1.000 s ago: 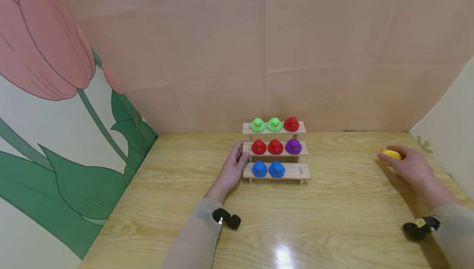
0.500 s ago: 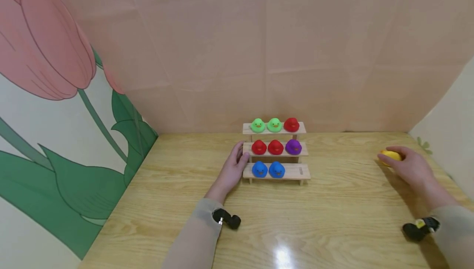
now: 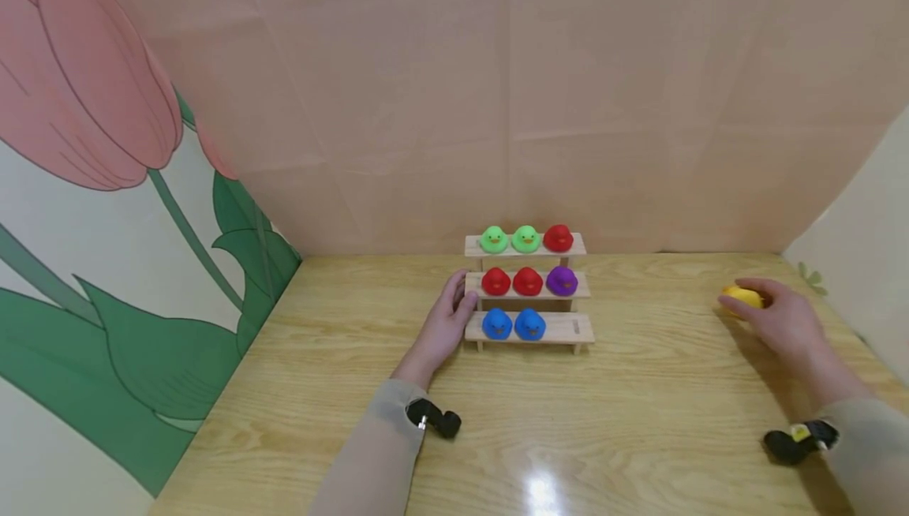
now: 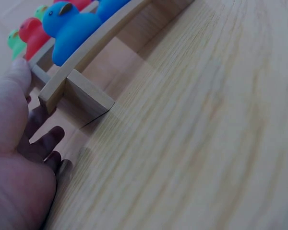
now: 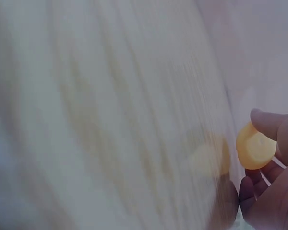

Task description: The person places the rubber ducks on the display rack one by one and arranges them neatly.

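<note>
A three-tier wooden stand [image 3: 578, 328] stands mid-table. My left hand [image 3: 446, 319] holds its left end at the middle tier, thumb in front and fingers behind; the left wrist view shows the thumb at that tier's edge. On the top tier sit two green rubber ducks [image 3: 526, 239] and a red rubber duck [image 3: 558, 238]. The middle tier bears two red ducks [image 3: 528, 282] and a purple duck [image 3: 562, 281]. Two blue ducks [image 3: 530, 325] sit on the bottom tier, toward its left. Far right, my right hand [image 3: 784, 323] pinches a yellow rubber duck [image 5: 256, 146], its flat underside showing in the right wrist view.
Wood-grain table [image 3: 660, 421] spreads under everything. A pinkish sheet [image 3: 398, 106] covers the back wall. Tulip-printed wall covering [image 3: 163, 311] borders the left side, and a pale wall [image 3: 859, 240] borders the right.
My right hand has shifted slightly left with the yellow duck in its fingers. The left hand and the stand have stayed in place.
</note>
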`<state>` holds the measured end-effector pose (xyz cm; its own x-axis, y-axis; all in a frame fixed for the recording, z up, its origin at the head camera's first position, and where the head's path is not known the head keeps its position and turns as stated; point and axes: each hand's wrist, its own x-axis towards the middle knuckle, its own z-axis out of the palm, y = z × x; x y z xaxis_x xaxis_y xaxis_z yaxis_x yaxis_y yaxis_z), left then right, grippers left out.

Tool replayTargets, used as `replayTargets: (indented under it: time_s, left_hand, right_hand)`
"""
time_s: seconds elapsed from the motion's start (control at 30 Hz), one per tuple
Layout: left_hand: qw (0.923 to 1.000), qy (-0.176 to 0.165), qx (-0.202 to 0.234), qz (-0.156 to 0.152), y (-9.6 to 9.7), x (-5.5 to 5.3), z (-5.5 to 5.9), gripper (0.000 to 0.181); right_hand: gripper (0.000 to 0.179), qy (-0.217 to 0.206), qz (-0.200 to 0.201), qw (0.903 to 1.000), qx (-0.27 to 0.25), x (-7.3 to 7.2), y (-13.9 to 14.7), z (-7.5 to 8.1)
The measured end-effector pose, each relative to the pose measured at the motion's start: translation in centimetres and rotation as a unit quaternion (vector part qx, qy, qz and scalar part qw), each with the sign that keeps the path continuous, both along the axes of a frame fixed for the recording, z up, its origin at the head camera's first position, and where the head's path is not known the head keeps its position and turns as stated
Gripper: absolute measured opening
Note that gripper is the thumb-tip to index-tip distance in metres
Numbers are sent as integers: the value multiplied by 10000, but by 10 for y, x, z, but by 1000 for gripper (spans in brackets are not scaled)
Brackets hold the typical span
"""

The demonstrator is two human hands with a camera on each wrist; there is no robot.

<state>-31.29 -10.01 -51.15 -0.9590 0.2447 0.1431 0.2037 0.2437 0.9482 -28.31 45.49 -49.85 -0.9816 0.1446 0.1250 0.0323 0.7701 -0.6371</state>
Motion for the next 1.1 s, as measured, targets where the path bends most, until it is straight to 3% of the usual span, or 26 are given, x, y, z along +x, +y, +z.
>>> replayTargets:
  time_s: [0.6, 0.97, 1.1]
  left_hand:
    - [10000, -8, -14, -19, -1, 1, 1, 69]
    - [10000, -52, -15, 22, -2, 0, -1, 71]
    - [10000, -54, -25, 20, -1, 0, -1, 71]
  right_hand:
    - [66, 653, 138, 9948, -769, 4, -63, 11]
    - [72, 493, 335, 9902, -1261, 11, -99, 25]
    - [68, 632, 391, 9861, -1489, 11, -109, 26]
